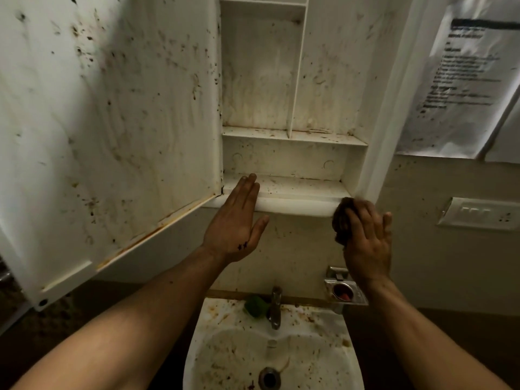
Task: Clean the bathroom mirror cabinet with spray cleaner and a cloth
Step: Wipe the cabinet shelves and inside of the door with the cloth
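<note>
— What's down below?
— A white washbasin [201, 333], speckled with brown grime, with its drain [268, 378] in the bottom middle. A metal tap [275, 308] stands at the back edge.
— Anything beside the tap?
— A green thing [253, 305] just to its left, too blurred to name. To the right, a metal holder [344, 288] on the wall with a red thing [345, 296] in it.
— And higher up?
— A white switch plate [475, 213] at the right, with printed paper sheets [464, 80] above it.
</note>
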